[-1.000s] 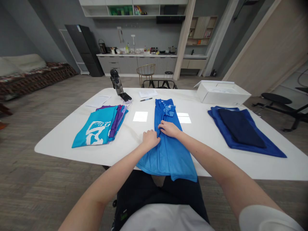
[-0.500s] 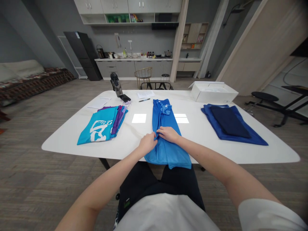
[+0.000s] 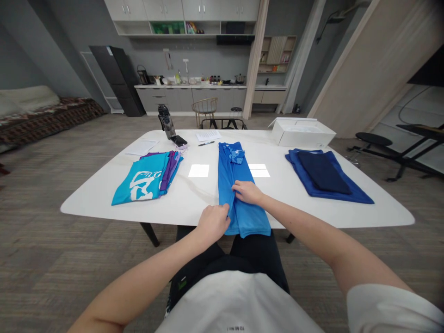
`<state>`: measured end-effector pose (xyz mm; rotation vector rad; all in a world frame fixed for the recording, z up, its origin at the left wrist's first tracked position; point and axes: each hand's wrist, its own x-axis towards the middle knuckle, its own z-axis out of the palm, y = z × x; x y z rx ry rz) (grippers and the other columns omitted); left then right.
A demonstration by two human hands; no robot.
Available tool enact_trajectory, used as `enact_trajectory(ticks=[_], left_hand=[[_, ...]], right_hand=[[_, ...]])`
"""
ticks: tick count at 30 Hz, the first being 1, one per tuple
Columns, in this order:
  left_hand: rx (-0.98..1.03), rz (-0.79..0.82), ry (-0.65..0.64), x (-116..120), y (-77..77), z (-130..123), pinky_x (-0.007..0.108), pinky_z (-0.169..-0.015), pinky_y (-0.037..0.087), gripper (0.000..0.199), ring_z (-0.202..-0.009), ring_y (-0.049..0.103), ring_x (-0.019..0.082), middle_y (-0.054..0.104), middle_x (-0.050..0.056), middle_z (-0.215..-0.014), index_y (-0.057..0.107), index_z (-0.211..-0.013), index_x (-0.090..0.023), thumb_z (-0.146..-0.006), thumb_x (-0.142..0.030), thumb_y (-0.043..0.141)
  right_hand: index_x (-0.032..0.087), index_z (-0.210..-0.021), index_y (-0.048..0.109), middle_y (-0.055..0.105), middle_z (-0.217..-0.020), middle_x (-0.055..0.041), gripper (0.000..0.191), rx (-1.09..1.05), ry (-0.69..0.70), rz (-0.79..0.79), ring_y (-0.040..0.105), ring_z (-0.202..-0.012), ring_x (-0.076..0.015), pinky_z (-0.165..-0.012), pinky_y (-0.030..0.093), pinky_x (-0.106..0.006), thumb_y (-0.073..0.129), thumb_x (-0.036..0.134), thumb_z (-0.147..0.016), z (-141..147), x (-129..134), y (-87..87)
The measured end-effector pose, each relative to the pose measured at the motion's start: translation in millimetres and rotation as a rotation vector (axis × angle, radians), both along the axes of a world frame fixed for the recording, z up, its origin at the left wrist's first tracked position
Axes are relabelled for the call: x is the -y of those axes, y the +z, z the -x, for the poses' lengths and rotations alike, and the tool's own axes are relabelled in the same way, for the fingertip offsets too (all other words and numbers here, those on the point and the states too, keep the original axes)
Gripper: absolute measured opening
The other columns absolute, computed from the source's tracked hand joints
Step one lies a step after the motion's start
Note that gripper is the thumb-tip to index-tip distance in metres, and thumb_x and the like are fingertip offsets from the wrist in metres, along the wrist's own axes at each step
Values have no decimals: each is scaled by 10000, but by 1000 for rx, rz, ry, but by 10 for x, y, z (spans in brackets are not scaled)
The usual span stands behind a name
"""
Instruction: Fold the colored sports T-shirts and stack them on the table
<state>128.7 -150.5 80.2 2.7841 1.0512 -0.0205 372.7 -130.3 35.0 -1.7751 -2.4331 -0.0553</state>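
Observation:
A long blue garment [image 3: 247, 217], folded narrow, lies lengthwise before me, its lower end at the table's front edge. My left hand [image 3: 214, 221] is closed on its left edge near the front. Higher up, my right hand [image 3: 247, 191] pinches the cloth near the middle. A patterned blue part [image 3: 237, 156] shows at the far end. To the left lies a pile of folded turquoise and purple clothes [image 3: 145, 178] with white print. On the right, a dark navy folded cloth [image 3: 324, 171] rests on a larger blue one [image 3: 357, 193].
The white table [image 3: 100, 194] also holds a dark bottle [image 3: 167, 122], a phone [image 3: 178, 140], a pen [image 3: 206, 144], paper sheets [image 3: 141, 147] and an open white box [image 3: 303, 133]. A chair [image 3: 224, 124] stands beyond the far edge.
My left hand has moved nearer to me along the garment's left edge, pulling that edge inward. My right hand has shifted slightly right. The garment's lower end looks narrower.

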Motion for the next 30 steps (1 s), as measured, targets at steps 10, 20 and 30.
enact_trajectory(ticks=[10,20,30], left_hand=[[180,-199,-281,460,-441,-105,475,-889,414,223,-990,578,289,637,125,-1001,618,-986,-208,-961,-173,399],[161,-147,-511,447,-599,-87,412,-821,419,243,-931,605,240,653,84,-988,608,-1137,-225,-1018,-264,400],[215,-44,-829,-544,-583,82,383,-1058,375,383,-1242,556,226,663,77,-1283,646,-1225,-222,-916,-58,489]], right_hand=[[158,-1045,644,613,-1018,-101,226,83,93,-40,550,-924,-218,-801,382,-309,485,97,-897,-96,315,-32],[174,-1098,665,636,-1050,-80,255,11,115,25,575,-939,-198,-819,419,-295,463,105,-958,-209,556,-211],[238,-1268,650,625,-1056,-69,338,67,163,17,620,-872,-180,-707,432,-279,373,284,-1079,-468,857,-218]])
